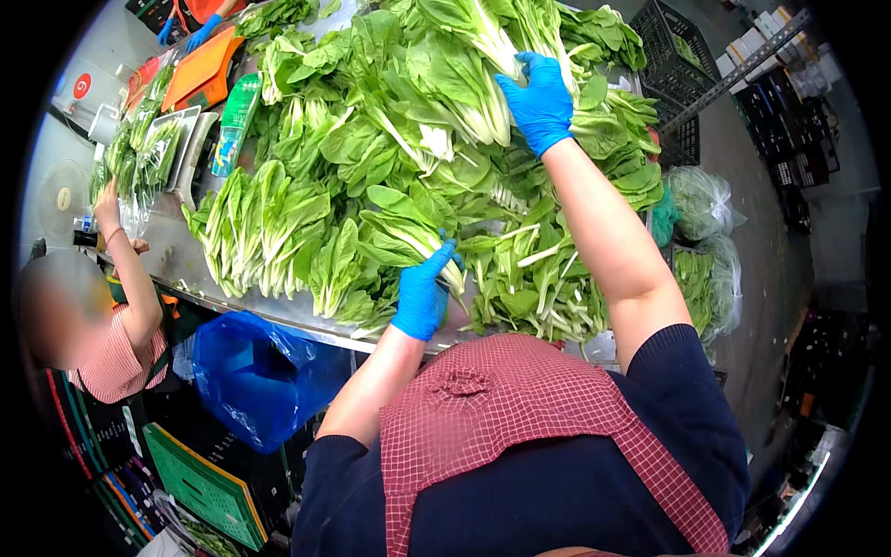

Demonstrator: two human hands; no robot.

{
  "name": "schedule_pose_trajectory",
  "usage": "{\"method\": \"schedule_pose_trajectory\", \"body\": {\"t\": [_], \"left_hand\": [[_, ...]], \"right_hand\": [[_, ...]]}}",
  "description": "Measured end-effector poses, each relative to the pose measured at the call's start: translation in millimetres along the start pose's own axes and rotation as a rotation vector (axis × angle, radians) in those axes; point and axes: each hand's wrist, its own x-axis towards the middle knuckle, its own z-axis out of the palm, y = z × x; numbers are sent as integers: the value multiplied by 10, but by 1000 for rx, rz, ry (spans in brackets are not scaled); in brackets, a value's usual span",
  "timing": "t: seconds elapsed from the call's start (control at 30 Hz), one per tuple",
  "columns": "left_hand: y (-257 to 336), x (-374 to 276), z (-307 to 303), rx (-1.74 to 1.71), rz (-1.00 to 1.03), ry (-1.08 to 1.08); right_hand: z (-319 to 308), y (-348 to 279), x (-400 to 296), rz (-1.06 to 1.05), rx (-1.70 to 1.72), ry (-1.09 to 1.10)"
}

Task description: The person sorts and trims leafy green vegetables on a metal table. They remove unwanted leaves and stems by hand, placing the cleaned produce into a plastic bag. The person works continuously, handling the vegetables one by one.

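A small bunch of leafy greens with pale stems (411, 233) is held in my left hand (423, 292), gloved in blue, near the front edge of the metal table (271, 306). My right hand (539, 104), in a matching blue glove, reaches farther out over the big heap of greens (390, 90). Its thumb and fingers lie at the stem ends of a large green (498, 45); whether they grip it I cannot tell. Left of my left hand stands a row of upright greens (257, 237). Loose leaves and trimmed stems (543, 278) lie between my arms.
A co-worker (129, 327) at the left reaches towards bagged greens (156, 150) by a scale (188, 153). An orange tray (202, 66) and green plastic packaging (237, 125) lie near. A blue bag (268, 376) hangs below the table edge. Black crates (672, 56) and bagged greens (699, 209) stand right.
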Motion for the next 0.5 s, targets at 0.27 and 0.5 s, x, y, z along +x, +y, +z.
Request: {"method": "schedule_pose_trajectory", "body": {"t": [0.27, 0.5], "left_hand": [[85, 130, 165, 85, 89, -97], [204, 201, 601, 84, 172, -199]], "right_hand": [[-433, -217, -112, 608, 841, -41], [-928, -361, -913, 702, 1141, -183]]}}
